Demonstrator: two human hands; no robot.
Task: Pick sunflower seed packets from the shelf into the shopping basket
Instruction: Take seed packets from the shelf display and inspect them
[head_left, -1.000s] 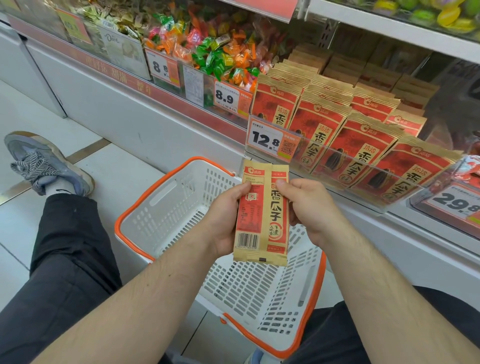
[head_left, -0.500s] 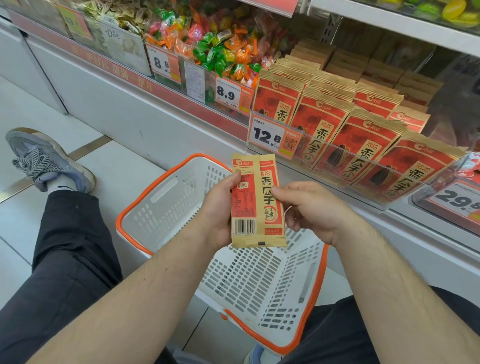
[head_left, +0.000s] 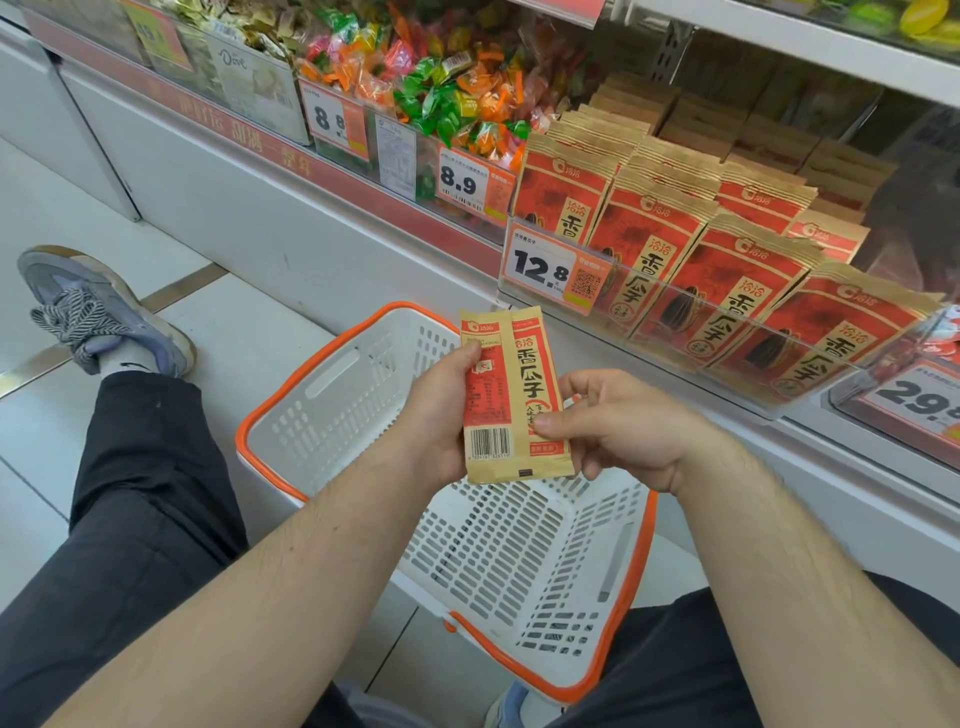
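A red and tan sunflower seed packet (head_left: 511, 395) is held upright, back side towards me, above the white shopping basket (head_left: 332, 410) with an orange rim. My left hand (head_left: 441, 410) grips its left edge, thumb on the face. My right hand (head_left: 618, 426) touches the packet's lower right edge with thumb and fingertips, fingers loosely curled. Several rows of the same packets (head_left: 691, 260) stand on the shelf behind a clear rail, up and to the right of my hands. The basket holds nothing that I can see.
Bins of wrapped candy (head_left: 447, 98) fill the shelf to the left of the packets. Price tags 12.8 (head_left: 540, 267) and 8.9 (head_left: 460, 182) hang on the rail. My legs in black trousers flank the basket; a grey shoe (head_left: 98, 317) rests on the tiled floor at left.
The packet has shifted slightly left and down over the basket. My right hand has slid from the packet's top right edge to its lower right edge.
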